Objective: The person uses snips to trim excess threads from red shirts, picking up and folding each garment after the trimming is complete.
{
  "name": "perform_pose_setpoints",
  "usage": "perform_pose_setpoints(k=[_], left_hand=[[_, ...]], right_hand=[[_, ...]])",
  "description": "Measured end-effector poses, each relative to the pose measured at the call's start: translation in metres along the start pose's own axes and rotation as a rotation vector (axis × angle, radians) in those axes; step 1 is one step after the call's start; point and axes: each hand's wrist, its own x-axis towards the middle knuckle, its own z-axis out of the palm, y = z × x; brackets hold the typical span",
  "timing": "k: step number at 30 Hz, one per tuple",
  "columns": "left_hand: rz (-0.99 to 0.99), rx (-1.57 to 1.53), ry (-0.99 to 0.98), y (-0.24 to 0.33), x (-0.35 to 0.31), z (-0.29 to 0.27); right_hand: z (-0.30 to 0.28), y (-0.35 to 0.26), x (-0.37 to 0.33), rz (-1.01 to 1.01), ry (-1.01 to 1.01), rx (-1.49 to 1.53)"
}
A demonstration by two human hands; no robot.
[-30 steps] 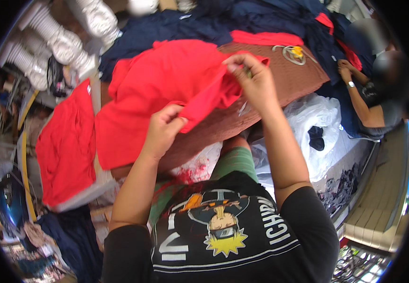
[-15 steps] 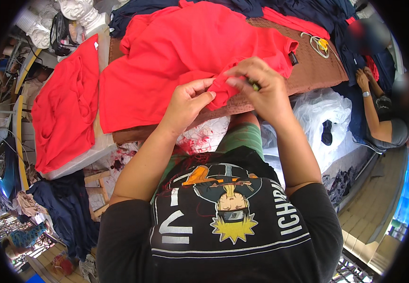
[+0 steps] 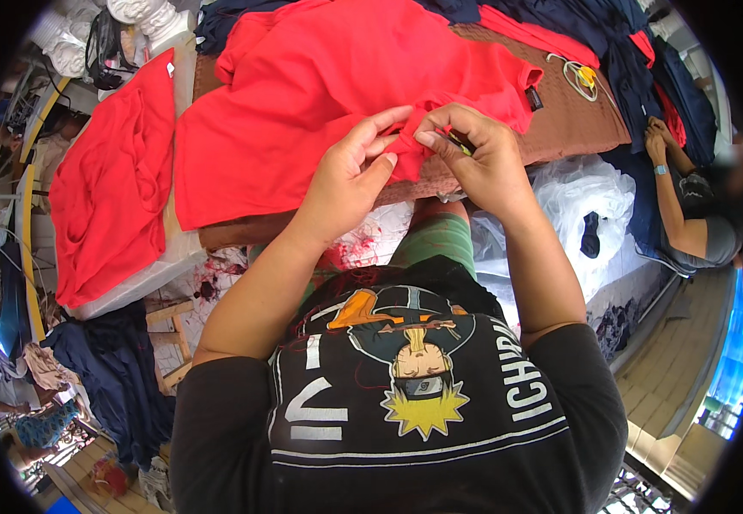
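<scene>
A red shirt (image 3: 303, 94) lies spread over a low table covered in brown cloth (image 3: 581, 137), its neck opening with a dark label toward the right. My left hand (image 3: 350, 176) pinches a bunched piece of the shirt at the near edge. Close beside it, my right hand (image 3: 487, 163) grips the same fold between thumb and forefinger. Tucked in the right palm is a small yellow-green and dark thing (image 3: 459, 146), mostly hidden by the fingers; its kind cannot be made out.
Another red garment (image 3: 114, 188) lies on a pale surface at left. Dark blue garments (image 3: 560, 34) pile along the far side, near a white cord with a yellow piece (image 3: 585, 79). Clear plastic bags (image 3: 581, 201) stand below right. A co-worker's arm (image 3: 671, 188) handles dark cloth.
My right hand has come down and closer to the left, its thumb and forefinger now closed on the red fold. The left hand still pinches the shirt.
</scene>
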Motion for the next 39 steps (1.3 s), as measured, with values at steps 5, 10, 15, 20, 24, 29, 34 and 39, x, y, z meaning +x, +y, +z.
perform_pose_setpoints(k=[5, 10, 15, 20, 24, 29, 34, 39], left_hand=[[0.072, 0.098, 0.07, -0.003, 0.004, 0.005], [0.165, 0.607, 0.13, 0.01, 0.006, 0.008], [-0.023, 0.212, 0.164, 0.001, 0.009, 0.003], [-0.245, -0.022, 0.153, 0.009, 0.01, -0.003], [-0.237, -0.007, 0.148, 0.012, 0.01, -0.001], [-0.206, 0.074, 0.114, 0.01, 0.01, 0.003], [-0.144, -0.051, 0.1, 0.001, 0.012, 0.0], [-0.154, -0.057, 0.114, 0.002, 0.014, 0.006]], right_hand=[[-0.003, -0.003, -0.004, 0.027, 0.019, 0.009], [-0.008, -0.014, -0.006, -0.069, -0.043, -0.209], [-0.016, -0.023, -0.004, 0.02, 0.004, -0.253], [-0.028, -0.021, -0.008, -0.065, -0.025, -0.225], [-0.026, -0.021, -0.011, -0.13, -0.08, -0.342], [-0.027, -0.024, -0.012, -0.152, -0.097, -0.451], [-0.038, -0.014, -0.016, -0.118, -0.024, -0.328], [-0.039, -0.019, -0.017, -0.113, -0.058, -0.348]])
